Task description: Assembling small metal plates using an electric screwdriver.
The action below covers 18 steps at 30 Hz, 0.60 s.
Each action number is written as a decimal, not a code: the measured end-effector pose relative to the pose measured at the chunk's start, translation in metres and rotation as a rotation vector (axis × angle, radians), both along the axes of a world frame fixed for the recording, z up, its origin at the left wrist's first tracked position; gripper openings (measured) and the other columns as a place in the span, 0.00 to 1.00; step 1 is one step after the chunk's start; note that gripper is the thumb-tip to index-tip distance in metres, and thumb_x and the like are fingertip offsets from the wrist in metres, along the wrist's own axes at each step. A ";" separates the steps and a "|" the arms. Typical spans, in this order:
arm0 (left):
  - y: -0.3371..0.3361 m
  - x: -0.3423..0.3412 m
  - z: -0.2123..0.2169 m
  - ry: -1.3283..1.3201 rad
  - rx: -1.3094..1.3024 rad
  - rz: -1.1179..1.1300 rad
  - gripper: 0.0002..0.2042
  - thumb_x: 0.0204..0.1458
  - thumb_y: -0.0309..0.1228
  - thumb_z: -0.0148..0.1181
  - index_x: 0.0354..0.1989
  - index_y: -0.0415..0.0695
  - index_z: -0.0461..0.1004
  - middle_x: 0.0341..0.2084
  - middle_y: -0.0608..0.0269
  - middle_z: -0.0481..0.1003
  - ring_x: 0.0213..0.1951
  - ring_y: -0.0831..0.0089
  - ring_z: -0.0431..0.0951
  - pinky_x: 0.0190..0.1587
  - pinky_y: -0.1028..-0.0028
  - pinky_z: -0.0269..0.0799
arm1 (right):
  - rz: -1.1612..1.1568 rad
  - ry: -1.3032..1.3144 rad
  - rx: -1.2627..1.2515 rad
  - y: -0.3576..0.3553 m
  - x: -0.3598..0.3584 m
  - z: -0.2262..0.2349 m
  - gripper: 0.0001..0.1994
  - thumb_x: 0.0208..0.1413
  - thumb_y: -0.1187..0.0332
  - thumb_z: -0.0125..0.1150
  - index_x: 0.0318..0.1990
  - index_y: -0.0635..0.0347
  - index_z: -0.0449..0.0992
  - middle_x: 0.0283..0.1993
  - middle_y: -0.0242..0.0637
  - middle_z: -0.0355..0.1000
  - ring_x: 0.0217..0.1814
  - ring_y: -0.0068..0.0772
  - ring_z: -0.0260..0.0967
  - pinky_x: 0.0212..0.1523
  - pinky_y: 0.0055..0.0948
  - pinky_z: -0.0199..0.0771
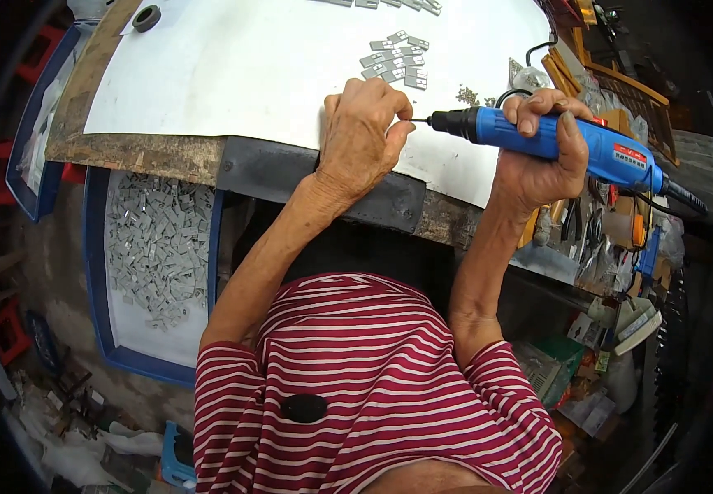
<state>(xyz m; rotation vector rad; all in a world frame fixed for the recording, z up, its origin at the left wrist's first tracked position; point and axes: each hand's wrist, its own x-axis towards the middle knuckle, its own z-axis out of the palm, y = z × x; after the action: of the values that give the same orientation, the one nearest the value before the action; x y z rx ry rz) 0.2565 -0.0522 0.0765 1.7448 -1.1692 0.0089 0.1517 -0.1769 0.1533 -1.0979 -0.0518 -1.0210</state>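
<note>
White sheeting covers the bench (pixel 233 82) in front of you, its near edge worn wood and dark metal, and your work sits right at that edge. Your left hand (pixel 362 136) is curled nearly closed, thumb and fingertips pinched on something small that the fingers hide, so I cannot tell exactly what it is; it is likely one of the little grey metal pieces. Your right hand (pixel 537 156) is wrapped fully round the blue electric screwdriver (pixel 554 142), held level, with its thin bit reaching into the left hand's pinch. Keep the bit in line with the piece, rest the left wrist on the bench edge for steadiness, and keep your fingertips behind the tip in case it skips. Press lightly; a small part will probably spin if your pinch loosens. Just beyond your hands lies a cluster of grey metal pieces (pixel 397 59), well clear of the tool. Below the bench on your left, a blue tray (pixel 97 272) holds a heap of similar pieces. On your right, the tool's black cord (pixel 685 198) trails off towards a crowded shelf of tools and packets; mind that it does not snag there. A roll of black tape (pixel 146 17) sits at the far left corner.
</note>
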 end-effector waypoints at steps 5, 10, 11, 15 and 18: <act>0.001 0.000 0.001 0.001 0.011 0.011 0.05 0.39 0.27 0.60 0.25 0.43 0.72 0.25 0.64 0.70 0.33 0.67 0.66 0.35 0.68 0.59 | -0.001 0.000 0.006 0.004 0.002 0.002 0.08 0.45 0.72 0.50 0.33 0.62 0.71 0.29 0.44 0.69 0.23 0.28 0.62 0.31 0.31 0.59; 0.002 0.001 -0.001 0.014 -0.003 0.007 0.07 0.38 0.27 0.60 0.27 0.41 0.72 0.26 0.61 0.71 0.33 0.66 0.67 0.36 0.69 0.61 | -0.022 0.006 -0.032 0.003 0.003 0.003 0.07 0.45 0.72 0.50 0.33 0.61 0.71 0.29 0.44 0.69 0.23 0.28 0.62 0.30 0.31 0.59; 0.003 0.001 0.000 0.020 -0.011 0.011 0.08 0.38 0.27 0.60 0.28 0.41 0.72 0.26 0.60 0.71 0.33 0.66 0.67 0.36 0.69 0.62 | -0.019 0.004 -0.032 0.003 0.003 0.003 0.07 0.45 0.72 0.50 0.33 0.61 0.71 0.29 0.44 0.69 0.23 0.28 0.62 0.30 0.31 0.59; 0.007 0.008 0.002 0.046 -0.004 0.021 0.09 0.37 0.26 0.59 0.29 0.39 0.72 0.26 0.57 0.70 0.33 0.64 0.67 0.36 0.69 0.62 | -0.018 0.008 -0.039 0.000 0.005 0.004 0.07 0.45 0.72 0.50 0.33 0.61 0.69 0.28 0.44 0.69 0.23 0.29 0.64 0.30 0.34 0.62; 0.008 0.017 0.006 -0.006 0.062 0.095 0.09 0.36 0.24 0.58 0.30 0.37 0.71 0.26 0.55 0.70 0.33 0.63 0.67 0.37 0.67 0.63 | -0.016 0.010 -0.042 0.000 0.009 0.004 0.07 0.44 0.73 0.49 0.33 0.61 0.67 0.27 0.44 0.68 0.22 0.30 0.65 0.29 0.35 0.65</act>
<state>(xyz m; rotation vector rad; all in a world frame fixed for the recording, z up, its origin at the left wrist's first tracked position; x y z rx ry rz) 0.2738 -0.0442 0.0823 1.8553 -1.1002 0.0357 0.1608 -0.1767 0.1578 -1.1429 -0.0572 -1.0325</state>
